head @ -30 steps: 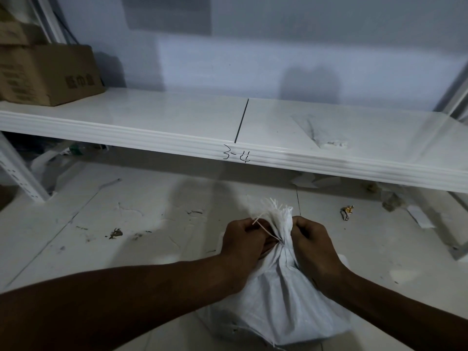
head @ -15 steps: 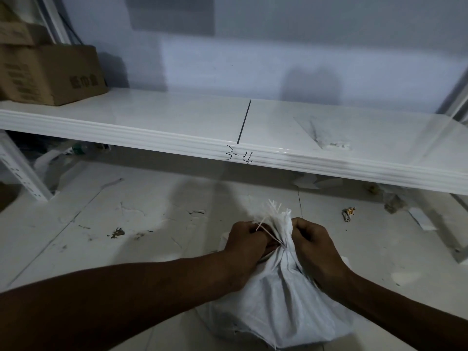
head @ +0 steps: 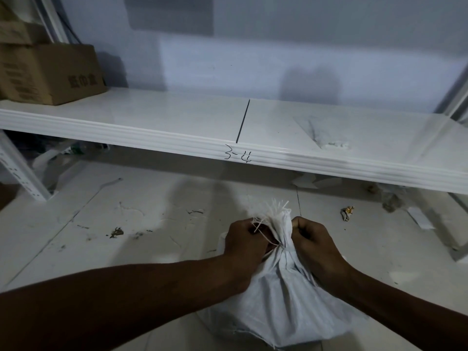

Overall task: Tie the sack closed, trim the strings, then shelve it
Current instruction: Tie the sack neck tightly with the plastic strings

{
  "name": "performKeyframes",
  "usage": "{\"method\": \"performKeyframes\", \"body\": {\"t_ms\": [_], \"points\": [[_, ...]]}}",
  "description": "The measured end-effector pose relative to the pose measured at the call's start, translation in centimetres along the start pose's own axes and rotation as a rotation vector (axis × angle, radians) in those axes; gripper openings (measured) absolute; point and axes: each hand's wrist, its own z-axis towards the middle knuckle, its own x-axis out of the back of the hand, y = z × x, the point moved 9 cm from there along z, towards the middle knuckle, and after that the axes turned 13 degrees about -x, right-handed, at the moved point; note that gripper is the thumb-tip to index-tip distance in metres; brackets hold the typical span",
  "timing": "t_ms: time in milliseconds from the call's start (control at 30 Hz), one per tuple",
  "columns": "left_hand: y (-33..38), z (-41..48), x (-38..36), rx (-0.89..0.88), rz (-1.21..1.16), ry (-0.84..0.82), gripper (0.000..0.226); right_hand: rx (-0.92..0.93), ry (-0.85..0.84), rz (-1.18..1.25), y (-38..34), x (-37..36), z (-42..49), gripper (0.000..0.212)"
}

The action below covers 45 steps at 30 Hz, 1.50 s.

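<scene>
cardboard box (head: 48,74) (brown, printed) at left; debris (head: 116,232) on floor (head: 152,252).

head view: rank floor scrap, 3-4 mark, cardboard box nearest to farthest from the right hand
From the right hand:
1. floor scrap, on the floor to its right.
2. 3-4 mark, ahead on the shelf edge.
3. cardboard box, far left on the shelf.

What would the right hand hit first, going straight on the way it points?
The right hand grips the sack's gathered neck, so that comes first; the left hand likely lies just beyond.
</scene>
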Motion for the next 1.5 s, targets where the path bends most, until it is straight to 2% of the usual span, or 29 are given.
{"method": "performKeyframes", "body": {"t_ms": [100,200,433,600,633,733,767,967,1167,1267,1400,1500], "points": [[0.4,0.0,0.1,-0.058,0.05,-0.001,0.008,0.005,-0.009,0.011,-0.1,0.0,-0.1,0.03],[0.5,0.2,0.6,-0.096,0.085,0.03,0.002,0.011,-0.029,0.023,-0.1,0.0,0.1,0.023],[1.1,0.4,0.6,-0.123,0.053,0.002,0.015,-0.051,-0.135,0.11,1.0,-0.5,0.9,0.023],[2.2,0.7,0.5,-0.212,0.147,-0.01,0.011,-0.252,-0.281,0.175,2.7,-1.6,2.2,0.058],[2.3,0.7,0.6,-0.22,0.158,-0.006,0.01,-0.284,-0.282,0.161,2.9,-1.8,2.3,0.057],[2.4,0.7,0.7,-0.238,0.21,0.01,0.007,-0.31,-0.345,0.119,2.2,-2.3,1.5,0.031],[2.4,0.7,0.8,-0.24,0.223,0.019,0.006,-0.304,-0.324,0.118,1.8,-2.1,1.3,0.029],[2.4,0.6,0.6,-0.218,0.223,0.016,0.009,-0.258,-0.264,0.065,1.0,-1.6,0.6,0.034],[2.3,0.7,0.7,-0.209,0.242,0.003,0.005,-0.232,-0.27,0.149,0.1,-1.4,-0.1,0.019],[2.2,0.4,0.6,-0.205,0.236,-0.008,0.005,-0.237,-0.299,0.109,0.6,-1.4,0.3,0.023],[1.0,0.5,0.9,-0.138,0.225,-0.002,0.02,-0.234,-0.363,0.117,0.6,-1.4,0.1,0.037],[0.5,0.5,1.1,-0.1,0.181,-0.005,0.02,-0.211,-0.397,0.145,0.5,-1.4,0.1,0.037]]}}
